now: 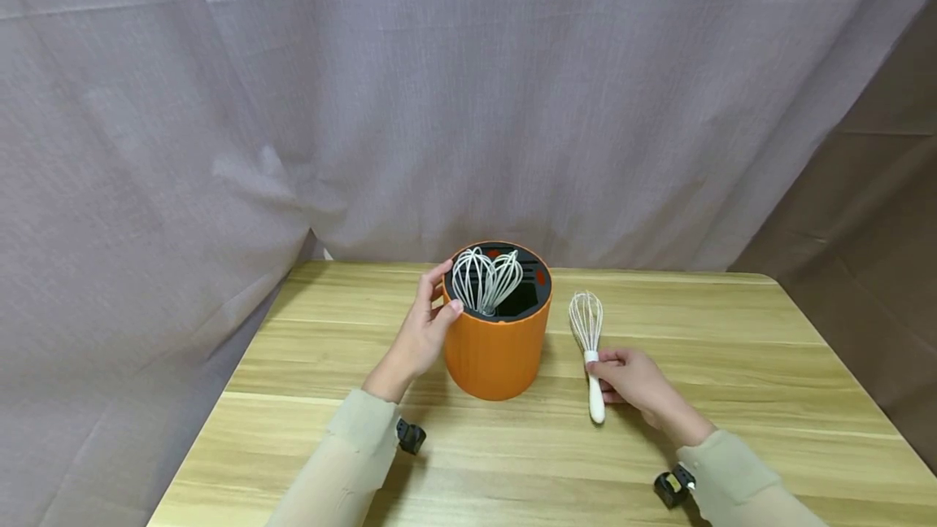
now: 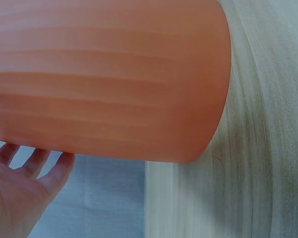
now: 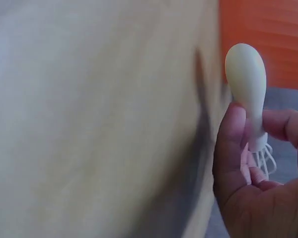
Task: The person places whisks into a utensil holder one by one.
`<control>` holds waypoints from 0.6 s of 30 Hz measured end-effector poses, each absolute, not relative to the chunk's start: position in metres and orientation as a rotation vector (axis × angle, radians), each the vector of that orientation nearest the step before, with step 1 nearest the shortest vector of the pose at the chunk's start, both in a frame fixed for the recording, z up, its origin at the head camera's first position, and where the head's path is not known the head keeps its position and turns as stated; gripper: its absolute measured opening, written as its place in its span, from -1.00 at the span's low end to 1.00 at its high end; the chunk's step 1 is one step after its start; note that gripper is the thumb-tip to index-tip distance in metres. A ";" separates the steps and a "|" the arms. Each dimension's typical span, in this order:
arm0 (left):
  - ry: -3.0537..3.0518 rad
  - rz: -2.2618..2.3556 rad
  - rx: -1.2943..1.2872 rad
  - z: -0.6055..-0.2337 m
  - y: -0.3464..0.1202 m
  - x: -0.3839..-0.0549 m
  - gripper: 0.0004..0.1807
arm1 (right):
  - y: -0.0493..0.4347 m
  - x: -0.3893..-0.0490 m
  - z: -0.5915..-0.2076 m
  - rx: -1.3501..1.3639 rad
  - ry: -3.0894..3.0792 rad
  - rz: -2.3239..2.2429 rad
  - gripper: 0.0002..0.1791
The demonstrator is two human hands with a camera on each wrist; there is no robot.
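An orange round utensil holder (image 1: 494, 360) with a black slotted insert stands upright on the table. Two whisks, a left one (image 1: 472, 271) and a right one (image 1: 507, 273), stick out of it, wire heads up; their handles are hidden inside. My left hand (image 1: 424, 324) holds the holder's left side, thumb at the front of the rim; in the left wrist view several fingers (image 2: 54, 173) touch its wall. To the right of the holder, my right hand (image 1: 633, 381) pinches a third, white whisk (image 1: 588, 324) near the handle's top, wires pointing away. Its handle (image 3: 247, 74) shows in the right wrist view.
The wooden table (image 1: 329, 446) runs beneath everything. Behind it hangs a grey curtain (image 1: 512, 104), with a brown cloth (image 1: 871, 226) at the right. Small black devices, a left one (image 1: 411, 436) and a right one (image 1: 672, 486), sit at the wrists.
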State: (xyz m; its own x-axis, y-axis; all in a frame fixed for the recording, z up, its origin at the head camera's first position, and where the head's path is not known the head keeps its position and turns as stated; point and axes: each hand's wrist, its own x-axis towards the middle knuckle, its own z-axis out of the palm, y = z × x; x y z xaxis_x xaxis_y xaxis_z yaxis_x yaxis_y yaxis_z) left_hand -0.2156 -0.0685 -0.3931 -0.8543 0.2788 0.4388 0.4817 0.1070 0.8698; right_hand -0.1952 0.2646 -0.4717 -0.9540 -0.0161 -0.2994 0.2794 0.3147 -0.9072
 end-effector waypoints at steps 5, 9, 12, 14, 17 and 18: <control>-2.197 -1.840 -0.755 -0.407 -0.069 -0.225 -0.36 | 0.270 -0.201 -0.453 0.147 2.312 -1.822 -0.47; -2.187 -1.832 -0.745 -0.422 -0.069 -0.234 -0.36 | 0.273 -0.203 -0.437 0.072 2.350 -1.870 -0.46; -2.184 -1.831 -0.746 -0.426 -0.069 -0.237 -0.36 | 0.273 -0.202 -0.427 0.031 2.371 -1.893 -0.48; -2.192 -1.829 -0.744 -0.426 -0.069 -0.237 -0.36 | 0.272 -0.203 -0.422 0.018 2.372 -1.908 -0.48; -2.203 -1.836 -0.746 -0.421 -0.069 -0.234 -0.36 | 0.270 -0.203 -0.416 0.012 2.369 -1.921 -0.48; -2.206 -1.840 -0.748 -0.417 -0.069 -0.232 -0.36 | 0.269 -0.202 -0.414 0.013 2.367 -1.928 -0.47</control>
